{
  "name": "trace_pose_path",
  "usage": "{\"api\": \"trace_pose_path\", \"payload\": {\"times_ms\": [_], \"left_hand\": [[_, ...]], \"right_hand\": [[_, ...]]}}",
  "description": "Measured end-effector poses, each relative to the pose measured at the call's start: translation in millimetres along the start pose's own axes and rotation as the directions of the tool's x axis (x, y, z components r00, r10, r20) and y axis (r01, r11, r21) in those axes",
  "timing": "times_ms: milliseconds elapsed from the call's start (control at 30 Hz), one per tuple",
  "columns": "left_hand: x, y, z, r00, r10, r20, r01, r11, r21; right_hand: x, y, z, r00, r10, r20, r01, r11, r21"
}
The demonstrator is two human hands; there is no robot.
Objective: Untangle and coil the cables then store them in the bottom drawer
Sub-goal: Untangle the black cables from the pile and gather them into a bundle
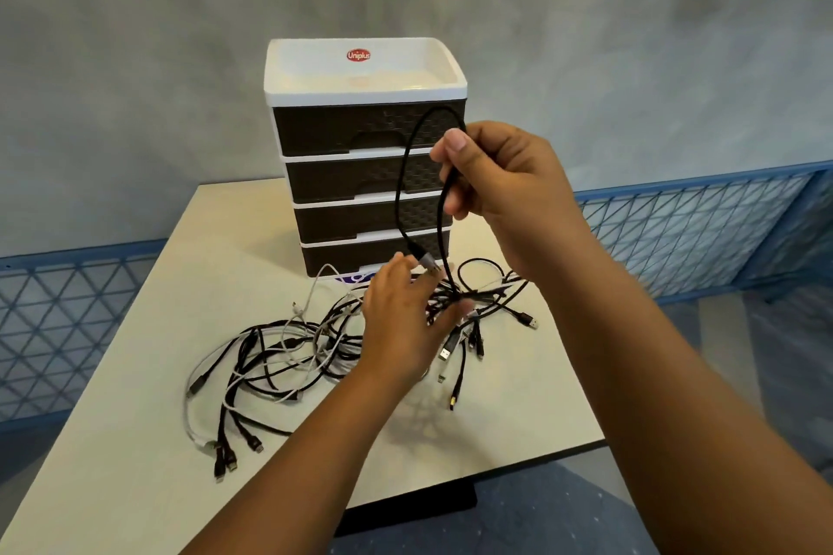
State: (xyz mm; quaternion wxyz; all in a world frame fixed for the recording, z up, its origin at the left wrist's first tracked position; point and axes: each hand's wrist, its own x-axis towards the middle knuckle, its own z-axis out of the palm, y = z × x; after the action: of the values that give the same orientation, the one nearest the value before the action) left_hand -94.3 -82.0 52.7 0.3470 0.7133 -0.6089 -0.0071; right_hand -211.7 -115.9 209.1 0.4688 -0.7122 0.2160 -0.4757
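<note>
Black cable lifted from the tangle, drawers all closed

At frame centre our right hand [491,176] pinches a looped black cable [402,176] with curled fingers before the four-drawer unit [367,158]; the left hand [401,320], fingers spread loosely, touches the tangled cables [288,351] heaped on the table [135,442], lower centre.

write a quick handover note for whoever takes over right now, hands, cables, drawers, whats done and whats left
Right hand: pinches a loop of one black cable, lifted in front of the drawer unit.
Left hand: fingers spread on the cable tangle, at the lifted cable's plug.
Tangle lies on the table, before the unit.
Bottom drawer: looks closed.
Done: one cable partly drawn out.
Left: free it, coil all cables, open the bottom drawer, store them.
</note>
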Motion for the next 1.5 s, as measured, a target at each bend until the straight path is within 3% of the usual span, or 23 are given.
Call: {"api": "trace_pose_path", "payload": {"times_ms": [100, 167, 233, 300, 333, 400, 467, 600, 733, 1033, 1133, 1167, 1233, 1333, 1433, 1500], "left_hand": [[6.3, 9.0, 1.7, 0.994, 0.076, -0.078, -0.082, 0.993, -0.082], [9.5, 15.4, 1.1, 0.999, 0.016, -0.045, -0.026, 0.97, -0.241], [14.3, 20.2, -2.3, 0.995, -0.1, 0.007, 0.095, 0.913, -0.397], [19.5, 21.0, -7.8, 0.985, -0.169, 0.021, 0.159, 0.872, -0.462], [21.9, 21.0, -12.0, 0.981, -0.19, 0.021, 0.175, 0.846, -0.504], [27.6, 23.8, -23.1, 0.972, -0.235, 0.017, 0.199, 0.779, -0.595], [33.9, 28.7, -36.0, 0.958, -0.285, 0.022, 0.228, 0.713, -0.663], [47.7, 36.2, -62.3, 0.946, -0.323, 0.012, 0.232, 0.653, -0.721], [57.2, 40.3, -90.9, 0.934, -0.355, -0.046, 0.178, 0.57, -0.802], [71.6, 64.2, -148.5, 0.875, -0.399, -0.275, -0.14, 0.335, -0.932], [76.7, 63.0, -160.9, 0.855, -0.409, -0.318, -0.179, 0.343, -0.922], [77.5, 61.7, -160.8, 0.859, -0.413, -0.303, -0.16, 0.345, -0.925], [77.1, 57.2, -158.2, 0.863, -0.43, -0.266, -0.116, 0.344, -0.932], [75.3, 52.6, -152.5, 0.857, -0.453, -0.246, -0.099, 0.324, -0.941], [74.4, 50.0, -152.3, 0.848, -0.469, -0.248, -0.115, 0.294, -0.949], [73.7, 44.6, -154.1, 0.84, -0.483, -0.248, -0.123, 0.276, -0.953]], "right_hand": [[1.9, 5.5, -3.1, 1.0, 0.03, 0.003, -0.03, 0.994, 0.109], [1.1, 10.8, -9.6, 0.999, 0.053, 0.011, -0.054, 0.973, 0.226], [-5.7, 24.5, -19.3, 0.996, 0.086, 0.02, -0.088, 0.968, 0.235], [-18.5, 51.2, -27.4, 0.988, 0.15, 0.031, -0.151, 0.988, 0.044], [-25.5, 69.0, -29.7, 0.981, 0.192, 0.038, -0.185, 0.973, -0.139], [-36.1, 106.5, -32.1, 0.961, 0.271, 0.059, -0.202, 0.828, -0.523], [-40.7, 137.8, -32.3, 0.959, 0.276, 0.055, -0.161, 0.698, -0.697], [-38.7, 170.1, -33.8, 0.977, 0.212, 0.018, -0.121, 0.625, -0.772], [-38.1, 183.5, -35.3, 0.965, 0.25, 0.075, -0.079, 0.552, -0.83], [-37.9, 199.5, -32.3, 0.938, 0.332, 0.103, -0.058, 0.442, -0.895], [-36.6, 198.2, -29.1, 0.893, 0.44, 0.095, -0.103, 0.405, -0.909], [-35.8, 194.2, -28.6, 0.887, 0.453, 0.09, -0.123, 0.421, -0.899], [-32.6, 175.4, -23.6, 0.906, 0.413, 0.088, -0.175, 0.557, -0.812], [-30.0, 133.2, -7.7, 0.944, 0.249, 0.215, -0.076, 0.802, -0.593], [-31.1, 115.2, 6.5, 0.862, 0.297, 0.411, -0.003, 0.814, -0.581], [-33.8, 117.7, 5.9, 0.813, 0.372, 0.448, -0.036, 0.8, -0.599]]}}
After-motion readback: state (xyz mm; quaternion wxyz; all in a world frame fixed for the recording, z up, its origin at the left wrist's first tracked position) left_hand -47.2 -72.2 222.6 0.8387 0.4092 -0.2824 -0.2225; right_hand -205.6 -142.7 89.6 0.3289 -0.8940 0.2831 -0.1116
